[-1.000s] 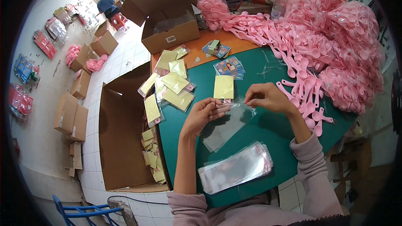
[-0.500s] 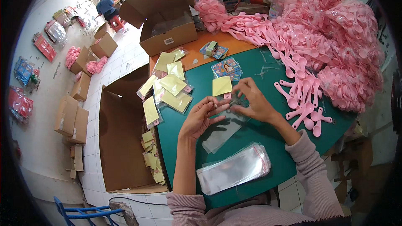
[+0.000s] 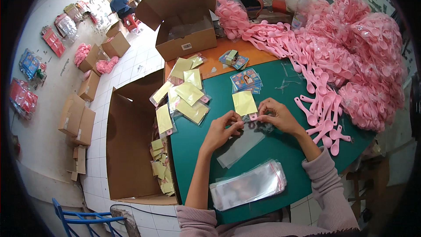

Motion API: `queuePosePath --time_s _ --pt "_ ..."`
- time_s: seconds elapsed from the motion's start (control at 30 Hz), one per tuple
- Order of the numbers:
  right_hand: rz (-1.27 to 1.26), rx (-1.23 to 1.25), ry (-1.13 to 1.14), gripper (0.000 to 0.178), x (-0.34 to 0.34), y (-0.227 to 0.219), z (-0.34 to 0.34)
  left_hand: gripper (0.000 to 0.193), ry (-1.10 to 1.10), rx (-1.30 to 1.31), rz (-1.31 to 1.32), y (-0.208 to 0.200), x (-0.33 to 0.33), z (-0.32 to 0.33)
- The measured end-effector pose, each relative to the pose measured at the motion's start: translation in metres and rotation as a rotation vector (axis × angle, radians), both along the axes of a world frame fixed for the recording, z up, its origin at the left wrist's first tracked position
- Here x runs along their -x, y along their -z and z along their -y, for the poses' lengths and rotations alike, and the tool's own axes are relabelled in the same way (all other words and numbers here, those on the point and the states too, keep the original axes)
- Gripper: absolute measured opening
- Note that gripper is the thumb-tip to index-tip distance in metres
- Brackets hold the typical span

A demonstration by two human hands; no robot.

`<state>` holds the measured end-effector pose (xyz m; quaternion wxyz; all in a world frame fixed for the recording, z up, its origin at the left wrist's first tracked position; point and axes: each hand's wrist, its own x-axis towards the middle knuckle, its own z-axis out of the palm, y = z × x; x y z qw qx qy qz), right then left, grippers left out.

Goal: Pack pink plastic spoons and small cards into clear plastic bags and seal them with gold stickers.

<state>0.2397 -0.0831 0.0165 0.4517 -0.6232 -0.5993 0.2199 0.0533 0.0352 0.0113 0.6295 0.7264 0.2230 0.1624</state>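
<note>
A yellow card (image 3: 244, 103) lies on the green table, and the end of a pink spoon's handle (image 3: 253, 116) shows at its near edge. Just below it a clear plastic bag (image 3: 241, 147) stretches toward me. My left hand (image 3: 224, 130) pinches the bag's upper edge with thumb and forefinger. On the other side my right hand (image 3: 280, 117) is closed on the bag's upper right corner, close by the spoon handle. Nearer to me lies a stack of clear plastic bags (image 3: 247, 186). Printed cards (image 3: 245, 80) are fanned out behind the yellow card.
Loose pink spoons (image 3: 325, 105) and a big heap of bagged ones (image 3: 368, 52) fill the right. Packed yellow cards (image 3: 189, 92) lie at the left edge, beside a large carton (image 3: 131, 149). An open box (image 3: 186, 46) stands behind. A person (image 3: 120, 4) sits far off.
My hands, apart with fingers spread before, have come down onto the clear bag's upper edge and closed on it. The whole view has shifted slightly.
</note>
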Motion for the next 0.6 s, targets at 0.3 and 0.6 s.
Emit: queuePosePath --time_s 0.3,0.6 --pt "-0.75 0.231 0.124 0.011 0.014 0.003 -0.005 0.019 -0.202 -0.044 -0.111 0.009 -0.009 0.009" --pt "-0.547 0.104 0.251 0.01 0.022 0.007 -0.008 0.019 -0.306 0.087 0.018 0.012 -0.012 0.011"
